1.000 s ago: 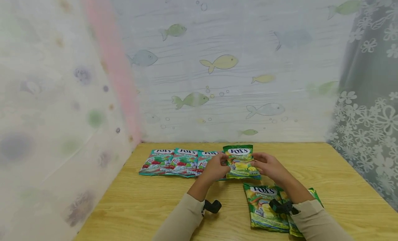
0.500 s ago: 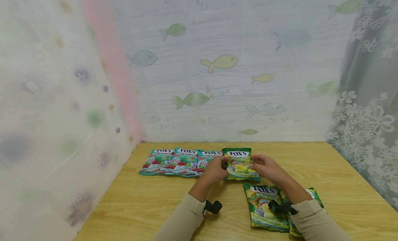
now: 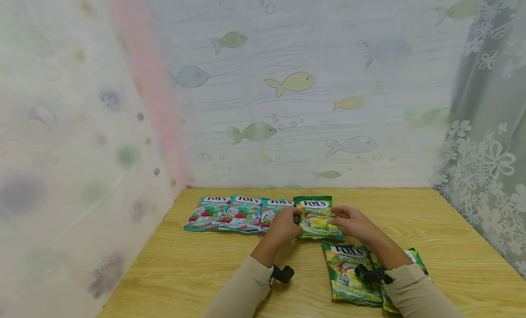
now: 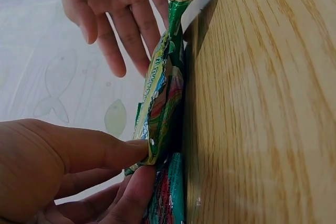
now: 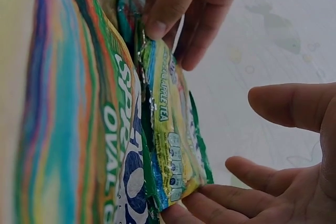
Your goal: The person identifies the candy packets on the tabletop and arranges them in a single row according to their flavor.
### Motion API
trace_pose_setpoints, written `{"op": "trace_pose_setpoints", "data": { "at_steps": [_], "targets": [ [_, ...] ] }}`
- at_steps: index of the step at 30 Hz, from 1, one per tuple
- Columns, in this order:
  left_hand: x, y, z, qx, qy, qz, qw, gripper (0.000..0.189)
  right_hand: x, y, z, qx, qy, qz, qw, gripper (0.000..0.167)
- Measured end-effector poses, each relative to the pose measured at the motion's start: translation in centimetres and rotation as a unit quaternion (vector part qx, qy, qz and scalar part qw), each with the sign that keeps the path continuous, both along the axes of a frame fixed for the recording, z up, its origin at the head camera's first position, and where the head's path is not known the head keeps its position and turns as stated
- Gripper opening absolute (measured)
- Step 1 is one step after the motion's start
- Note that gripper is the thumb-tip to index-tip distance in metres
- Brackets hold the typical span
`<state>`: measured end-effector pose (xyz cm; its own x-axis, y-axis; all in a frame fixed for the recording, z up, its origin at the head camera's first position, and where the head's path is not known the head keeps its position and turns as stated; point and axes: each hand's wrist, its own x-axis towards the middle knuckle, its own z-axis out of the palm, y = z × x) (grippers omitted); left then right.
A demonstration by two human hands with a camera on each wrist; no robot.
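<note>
Head view: over the last second the green bag [image 3: 316,217] has slid a little lower and leftward, and both hands have followed it; across the latter half of that second it barely shifts, so it looks nearly settled. It is on the far half of the table [image 3: 185,272], at the right end of a row with the left teal bag [image 3: 207,215], the middle teal bag [image 3: 243,215] and the right teal bag [image 3: 269,212], which have stayed put. Its left edge seems to lie over the right teal bag, as the row's bags overlap; whether it lies fully flat I cannot tell. The left hand [image 3: 285,226] pinches the green bag's near left part between thumb and finger, as the left wrist view shows. The right hand [image 3: 354,223] is spread at the opposite side, thumb lifted clear and fingers straight, with lower fingers against the edge, steadying more than gripping. The work of lining the bag up thus seems almost done, with only the left pinch to release. The near bag [image 3: 349,290] and the end bag [image 3: 417,256], partly under the right sleeve [image 3: 415,286], lie closer to the person, unmoved and apparently not yet placed.
</note>
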<state>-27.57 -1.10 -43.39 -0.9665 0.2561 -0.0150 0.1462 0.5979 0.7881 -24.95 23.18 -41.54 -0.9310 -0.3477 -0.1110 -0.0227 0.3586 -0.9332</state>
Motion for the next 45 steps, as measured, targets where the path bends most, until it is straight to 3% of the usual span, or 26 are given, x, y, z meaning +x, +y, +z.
{"op": "trace_pose_setpoints", "data": {
  "at_steps": [8,17,25,30,34,45],
  "targets": [
    [-0.1,0.1,-0.2,-0.025,0.008,-0.003,0.9997,0.046,0.2,0.1,-0.3,0.011,-0.008,-0.01,0.9999,0.066],
    [-0.1,0.1,-0.1,-0.023,0.008,-0.008,0.9997,0.047,0.0,0.0,-0.5,0.023,-0.006,-0.019,0.9995,0.063],
    [0.0,0.1,0.3,-0.025,0.004,-0.006,0.9997,0.047,0.0,1.0,0.4,0.022,-0.007,-0.014,0.9996,0.067],
    [0.2,0.0,0.5,-0.034,0.021,-0.011,0.9992,0.046,0.2,1.8,0.9,0.018,-0.011,-0.011,0.9997,0.068],
    [0.4,0.1,0.8,-0.027,0.026,-0.013,0.9992,0.045,0.5,2.2,1.1,0.022,-0.01,-0.003,0.9997,0.071],
    [1.7,0.6,1.1,-0.019,0.028,-0.029,0.999,0.04,1.4,4.0,0.8,0.063,0.016,0.043,0.997,0.058]
  ]
}}
